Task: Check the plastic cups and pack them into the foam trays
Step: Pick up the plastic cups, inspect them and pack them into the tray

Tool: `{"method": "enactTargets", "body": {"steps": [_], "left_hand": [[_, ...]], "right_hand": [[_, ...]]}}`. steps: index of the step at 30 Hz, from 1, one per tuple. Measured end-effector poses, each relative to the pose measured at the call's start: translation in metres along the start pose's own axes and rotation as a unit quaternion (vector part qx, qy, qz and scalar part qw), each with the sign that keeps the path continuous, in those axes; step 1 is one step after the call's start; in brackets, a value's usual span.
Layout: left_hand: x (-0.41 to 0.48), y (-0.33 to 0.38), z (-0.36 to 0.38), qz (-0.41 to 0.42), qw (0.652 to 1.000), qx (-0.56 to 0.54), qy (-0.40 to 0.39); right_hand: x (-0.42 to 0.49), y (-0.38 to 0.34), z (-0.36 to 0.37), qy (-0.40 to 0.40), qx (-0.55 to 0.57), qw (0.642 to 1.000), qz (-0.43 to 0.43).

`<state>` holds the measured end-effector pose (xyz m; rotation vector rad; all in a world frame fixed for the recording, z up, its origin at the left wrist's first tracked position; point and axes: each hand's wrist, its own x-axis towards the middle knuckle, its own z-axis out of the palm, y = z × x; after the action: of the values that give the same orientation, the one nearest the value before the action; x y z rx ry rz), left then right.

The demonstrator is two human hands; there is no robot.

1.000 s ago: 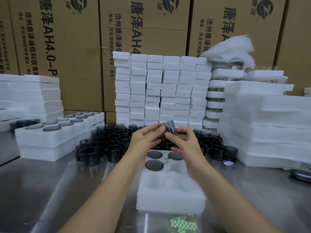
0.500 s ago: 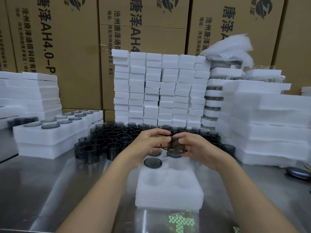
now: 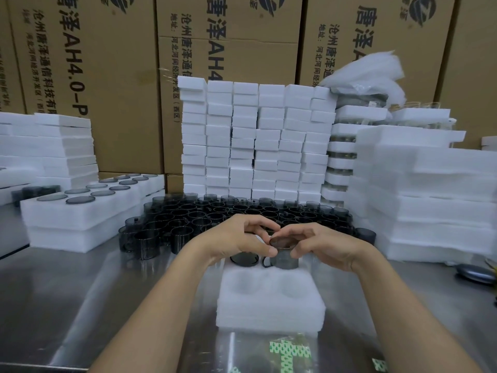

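A dark smoky plastic cup [image 3: 283, 255] stands upright over a pocket at the far right of the white foam tray [image 3: 269, 308]. My left hand [image 3: 242, 238] pinches its rim from the left and my right hand [image 3: 320, 244] pinches it from the right. Beside it on the left, another cup [image 3: 243, 259] sits sunk in a tray pocket, partly hidden by my left hand. The two nearest pockets hold nothing. Behind the tray stands a crowd of several loose dark cups [image 3: 215, 214].
The steel table [image 3: 80, 305] carries a filled foam tray stack [image 3: 88, 208] at left, tall stacks of foam blocks [image 3: 255, 141] behind, and foam sheets [image 3: 430, 197] at right. Cardboard boxes [image 3: 107, 76] line the back. Green-patterned tape [image 3: 290, 354] lies near the front edge.
Both hands have lowered the cup from chest height, where it was being turned, down onto the far right pocket of the tray. The view has tilted slightly downward.
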<state>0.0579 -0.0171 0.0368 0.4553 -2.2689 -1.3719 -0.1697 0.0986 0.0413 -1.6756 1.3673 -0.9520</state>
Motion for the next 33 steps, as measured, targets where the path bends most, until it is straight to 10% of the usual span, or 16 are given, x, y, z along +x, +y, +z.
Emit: {"method": "enactTargets", "body": {"steps": [33], "left_hand": [[0.005, -0.008, -0.001, -0.012, 0.987, 0.155, -0.029]], "right_hand": [[0.010, 0.011, 0.011, 0.114, -0.051, 0.991, 0.045]]}}
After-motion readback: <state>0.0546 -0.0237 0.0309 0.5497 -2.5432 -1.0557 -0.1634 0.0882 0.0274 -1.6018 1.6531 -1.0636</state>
